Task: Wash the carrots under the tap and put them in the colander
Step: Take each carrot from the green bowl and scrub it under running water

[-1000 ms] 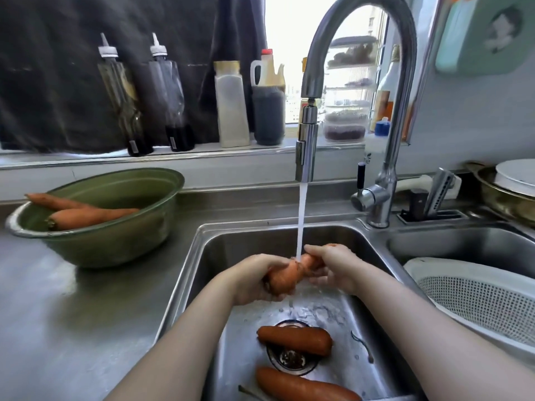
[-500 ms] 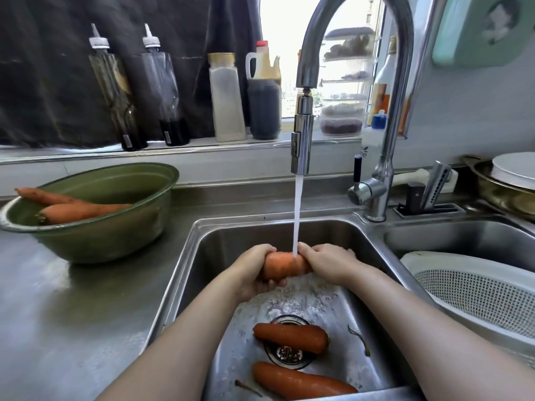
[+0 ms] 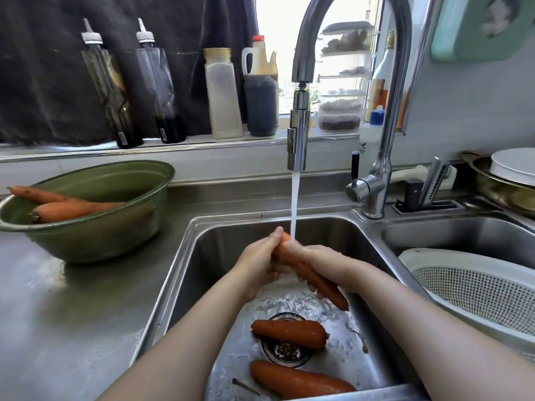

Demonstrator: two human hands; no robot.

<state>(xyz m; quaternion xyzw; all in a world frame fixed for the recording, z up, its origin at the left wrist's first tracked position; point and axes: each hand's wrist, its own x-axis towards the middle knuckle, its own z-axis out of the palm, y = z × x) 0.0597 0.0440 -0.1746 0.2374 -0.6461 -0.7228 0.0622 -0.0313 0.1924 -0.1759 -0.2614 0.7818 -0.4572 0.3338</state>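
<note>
We hold a long orange carrot (image 3: 330, 293) in both hands over the left stainless-steel sink basin (image 3: 231, 247). Its upper end is directly under the stream of water (image 3: 294, 204) falling from the curved stainless-steel tap (image 3: 298, 134). The carrot slants down towards our right, its lower end hanging free above the wet basin floor.

Our left hand (image 3: 257, 267) grips the upper part. The thumb lies up along the tip and the fingers are curled round the carrot, though they are blurred. Our right hand (image 3: 327, 264) lies over the middle of the carrot with its fingers wrapped under it.

Below our hands, a short thick carrot (image 3: 289, 332) lies across the round metal drain strainer (image 3: 285, 354). A larger carrot (image 3: 298, 382) lies just beside it, nearer to us. The white plastic mesh colander (image 3: 477, 290) sits in the right basin, well apart from the carrot we hold.

On the steel counter (image 3: 58, 314) to our left stands a round green bowl (image 3: 101, 230) with two unwashed carrots (image 3: 66, 209) resting in it, their ends towards its left rim. Behind the sink, a row of sauce bottles (image 3: 223, 94) stands on the window ledge (image 3: 86, 153).
</note>
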